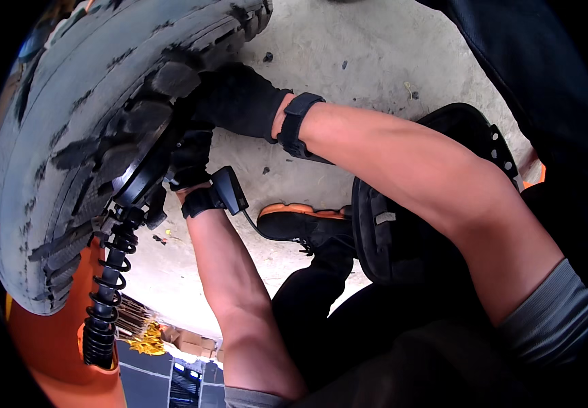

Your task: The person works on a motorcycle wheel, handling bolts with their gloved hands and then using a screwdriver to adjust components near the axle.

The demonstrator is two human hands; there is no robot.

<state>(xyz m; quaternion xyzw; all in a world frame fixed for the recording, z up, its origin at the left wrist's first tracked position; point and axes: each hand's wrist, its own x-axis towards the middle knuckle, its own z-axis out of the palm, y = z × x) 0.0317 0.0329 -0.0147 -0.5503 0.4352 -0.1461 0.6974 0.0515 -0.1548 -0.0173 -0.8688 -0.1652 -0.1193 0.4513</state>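
Observation:
A large worn grey tyre (69,136) with chunky black tread fills the upper left. My right hand (236,98), in a black glove with a black wrist strap, presses against the tyre's inner edge, and its fingertips are hidden behind the rubber. Just below it, my left hand (188,160), also in a black glove, is closed around the edge of a black round part (145,170) at the tyre's side. A small black device (229,190) with a cable is strapped to my left wrist.
A black coiled hose (107,285) hangs below the round part, in front of an orange body panel (49,353). My black shoe with an orange sole (301,221) and a black knee pad (403,224) rest on the pale concrete floor (348,61).

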